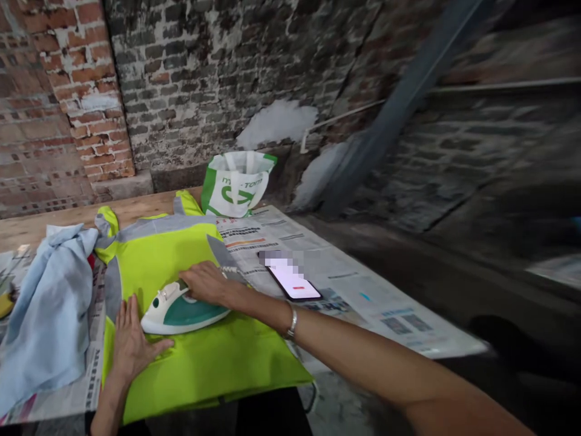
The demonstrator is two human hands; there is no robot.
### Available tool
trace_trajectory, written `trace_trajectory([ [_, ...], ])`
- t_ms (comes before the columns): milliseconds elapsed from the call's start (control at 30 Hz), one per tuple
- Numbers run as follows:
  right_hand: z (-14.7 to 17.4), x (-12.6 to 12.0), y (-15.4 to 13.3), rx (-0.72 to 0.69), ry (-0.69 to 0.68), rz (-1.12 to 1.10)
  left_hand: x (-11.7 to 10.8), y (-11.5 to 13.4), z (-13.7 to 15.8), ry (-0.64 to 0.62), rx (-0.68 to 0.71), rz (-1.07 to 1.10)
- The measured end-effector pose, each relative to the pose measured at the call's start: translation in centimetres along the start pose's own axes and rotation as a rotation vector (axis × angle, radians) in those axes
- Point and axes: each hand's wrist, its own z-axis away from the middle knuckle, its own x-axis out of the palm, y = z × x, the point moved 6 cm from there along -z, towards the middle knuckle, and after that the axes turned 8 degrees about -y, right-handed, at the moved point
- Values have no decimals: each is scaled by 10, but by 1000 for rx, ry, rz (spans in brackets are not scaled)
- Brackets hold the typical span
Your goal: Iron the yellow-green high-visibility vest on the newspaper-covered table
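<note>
A yellow-green shirt [163,260] with grey panels lies spread on the table, its lower edge hanging toward me. On its middle rests a white and teal clothes iron [190,316], its tip pointing left. My right hand [204,282] is wrapped round the iron's handle; a silvery bracelet circles that wrist. Flat on the shirt, just left of the iron's tip, lies my left hand [131,342] with thumb and fingers apart. Part of the iron's handle is hidden under my right hand.
Newspaper [390,321] covers the tabletop. A lit phone [293,278] lies right of the shirt. Behind it stands a white and green bag [238,184]. Crumpled light blue cloth [54,309] drapes over the left side. A brick wall [190,79] closes off the back.
</note>
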Motion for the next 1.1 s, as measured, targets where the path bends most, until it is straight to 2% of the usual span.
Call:
trace_trajectory([
  [167, -43, -9, 36, 96, 66, -28, -3, 5, 1, 2, 15, -19],
  [467, -149, -37, 133, 256, 224, -32, -10, 14, -4, -30, 59, -30],
  [633, -170, -46, 153, 323, 211, -61, -11, 18, -4, -33, 64, -42],
  [700, -164, -44, 150, 301, 174, -61, -11, 18, -4, -42, 55, -37],
  [800, -138, -38, 135, 229, 116, -47, -10, 16, -5, -33, 47, -26],
  [1100, -3, -6, 46, 26, -6, -14, -3, 4, -5, 12, 47, -37],
])
